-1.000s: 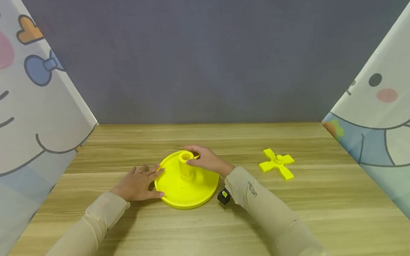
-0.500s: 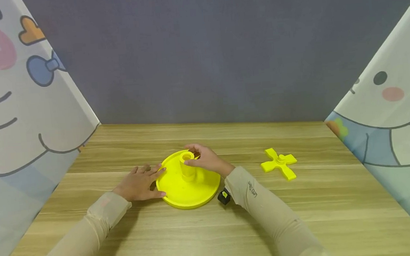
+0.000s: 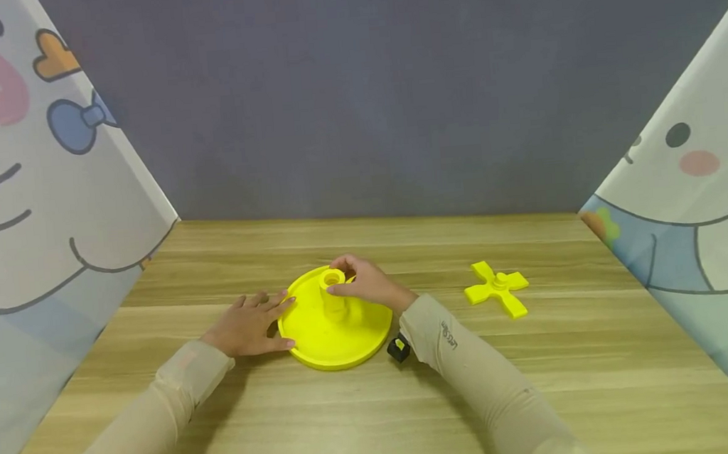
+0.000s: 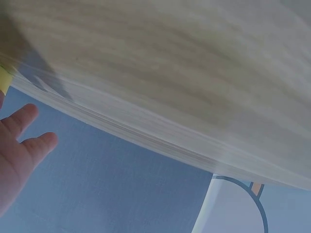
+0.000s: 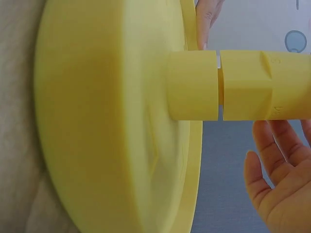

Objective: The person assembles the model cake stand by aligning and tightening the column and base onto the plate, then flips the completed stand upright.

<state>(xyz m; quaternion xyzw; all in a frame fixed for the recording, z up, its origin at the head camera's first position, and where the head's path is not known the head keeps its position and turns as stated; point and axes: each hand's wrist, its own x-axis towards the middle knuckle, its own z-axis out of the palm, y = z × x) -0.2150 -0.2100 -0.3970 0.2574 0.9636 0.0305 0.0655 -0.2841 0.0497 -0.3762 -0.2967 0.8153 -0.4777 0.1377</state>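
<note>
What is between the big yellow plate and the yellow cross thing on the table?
In the head view, the person's right hand and sleeve cross between the yellow plate and yellow cross; beyond them lies bare wooden table.

1. Bare wooden table (image 3: 366,412) along the near edge, broad enough for a hand to pass.
2. Open strip along the far edge, behind the yellow disc (image 3: 321,334).
3. Blocked at mid-table by the disc, its upright post (image 3: 333,293), and the left hand (image 3: 246,325) and right hand (image 3: 368,283) on either side.
4. Small black block (image 3: 398,348) at the disc's near right rim.
5. Yellow cross piece (image 3: 497,288) toward the right edge, with clear wood between it and the disc.
6. Printed panels closing the left and right edges.
</note>
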